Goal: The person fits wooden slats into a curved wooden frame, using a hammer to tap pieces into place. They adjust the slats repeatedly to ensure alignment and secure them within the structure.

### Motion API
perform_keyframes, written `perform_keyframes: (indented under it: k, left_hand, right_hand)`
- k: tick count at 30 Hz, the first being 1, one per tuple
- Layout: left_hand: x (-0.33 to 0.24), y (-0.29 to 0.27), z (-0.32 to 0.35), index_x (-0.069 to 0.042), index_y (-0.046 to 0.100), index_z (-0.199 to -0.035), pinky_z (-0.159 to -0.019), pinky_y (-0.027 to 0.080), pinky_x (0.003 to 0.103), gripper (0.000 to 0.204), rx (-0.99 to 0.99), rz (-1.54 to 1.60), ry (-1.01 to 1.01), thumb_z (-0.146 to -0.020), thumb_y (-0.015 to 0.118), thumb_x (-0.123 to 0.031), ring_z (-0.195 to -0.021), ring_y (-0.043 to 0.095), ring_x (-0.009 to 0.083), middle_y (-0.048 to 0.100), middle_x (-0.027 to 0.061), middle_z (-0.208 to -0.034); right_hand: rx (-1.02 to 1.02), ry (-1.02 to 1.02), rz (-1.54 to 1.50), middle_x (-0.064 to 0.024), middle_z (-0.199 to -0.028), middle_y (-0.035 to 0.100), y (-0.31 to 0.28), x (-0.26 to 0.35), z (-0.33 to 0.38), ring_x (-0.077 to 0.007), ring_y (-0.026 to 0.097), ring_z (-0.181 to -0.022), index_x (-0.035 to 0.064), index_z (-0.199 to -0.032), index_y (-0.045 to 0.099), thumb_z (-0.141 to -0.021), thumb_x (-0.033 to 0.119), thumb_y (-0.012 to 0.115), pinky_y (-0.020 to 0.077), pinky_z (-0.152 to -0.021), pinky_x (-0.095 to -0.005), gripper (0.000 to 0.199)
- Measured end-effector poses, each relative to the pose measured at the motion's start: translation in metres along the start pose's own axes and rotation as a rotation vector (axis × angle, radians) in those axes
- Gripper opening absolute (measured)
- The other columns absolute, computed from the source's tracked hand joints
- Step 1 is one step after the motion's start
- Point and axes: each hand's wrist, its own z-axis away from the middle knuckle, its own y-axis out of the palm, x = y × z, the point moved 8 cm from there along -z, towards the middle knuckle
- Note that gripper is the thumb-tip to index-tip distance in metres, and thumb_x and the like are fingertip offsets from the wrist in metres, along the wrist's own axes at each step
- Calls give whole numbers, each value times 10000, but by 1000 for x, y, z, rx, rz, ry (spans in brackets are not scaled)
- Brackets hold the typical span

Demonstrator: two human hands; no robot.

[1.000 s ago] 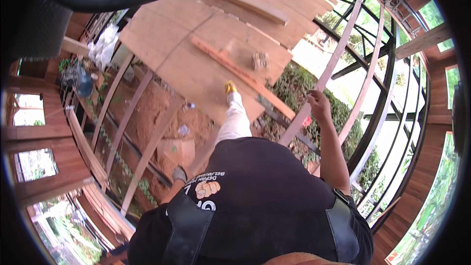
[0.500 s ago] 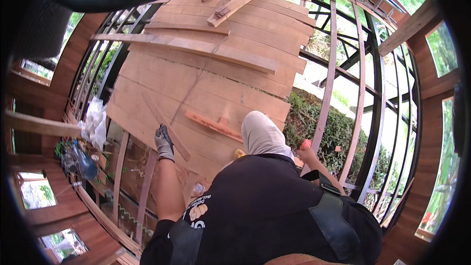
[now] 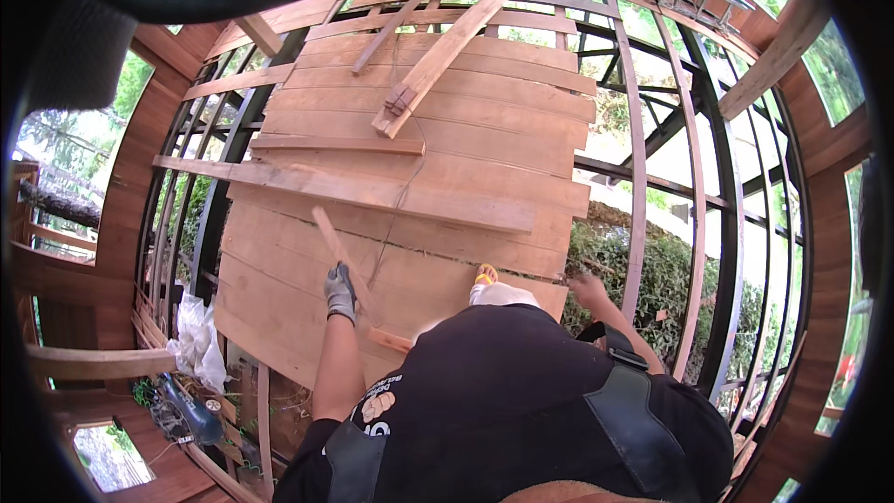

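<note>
My gloved left hand [image 3: 341, 291] is closed around a narrow wooden strip [image 3: 346, 261] that slants over the plank deck [image 3: 279, 289] in front of me. My bare right hand [image 3: 589, 287] is at the deck's right edge, beside a dark metal upright [image 3: 635, 224]. Its fingers are too small and blurred to read. One foot in a yellow shoe [image 3: 486, 273] stands on the boards between my hands. My dark shirt and strap hide everything below.
Loose planks lie across the deck: a long one [image 3: 354, 188] and a slanted one [image 3: 447, 47]. Curved metal bars [image 3: 698, 224] ring the right side, with shrubs far below. A power saw [image 3: 182, 414] and a white bag [image 3: 196, 345] sit lower left.
My left hand came into view holding the wooden strip. My right hand left the metal bar and dropped to the deck edge. My view swung up over the deck.
</note>
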Motion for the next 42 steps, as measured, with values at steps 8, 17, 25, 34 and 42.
perform_keyframes:
  k: [8, 17, 25, 34, 42]
  left_hand:
    - [77, 69, -38, -11, 638, -1191, -792, 571, 469, 544, 152, -605, -450, -999, 455, -486, -988, 690, 372, 680, 231, -1133]
    - [-1, 201, -268, -14, 648, -1220, -849, 549, 478, 560, 260, -702, -445, -972, 500, -493, -1068, 676, 396, 683, 227, -1198]
    - [-393, 413, -529, -25, 622, -933, -711, 475, 392, 408, 249, 86, 75, -1013, 537, -416, -785, 552, 210, 612, 82, -856]
    - [-583, 587, -584, -33, 662, -1005, -747, 452, 325, 316, 418, 174, 201, -1004, 594, -341, -798, 519, 152, 609, 26, -875]
    - [-476, 621, -653, -18, 640, -1016, -646, 521, 454, 489, 356, -357, -128, -964, 511, -488, -819, 647, 305, 634, 160, -933]
  right_hand:
    - [-241, 37, -351, -158, -1080, 707, -181, 170, -111, -219, 678, -959, -22, -1247, 622, -935, 206, 674, 540, -839, -335, 390]
    - [-330, -41, -595, -167, -1073, 714, -233, 278, -316, -206, 689, -951, -31, -1236, 623, -946, 188, 659, 538, -841, -326, 365]
    - [-274, 322, -286, -110, -899, 702, -204, 175, -473, -190, 700, -773, -8, -1108, 677, -886, 272, 704, 546, -650, -330, 359]
    - [241, 1105, -375, -118, -762, 687, -163, 83, -442, -219, 662, -613, -8, -899, 684, -872, 241, 670, 516, -544, -372, 251]
    - [-208, 667, -673, -115, -819, 697, -321, 157, -725, -206, 681, -642, -36, -1079, 679, -881, 246, 703, 539, -597, -342, 346]
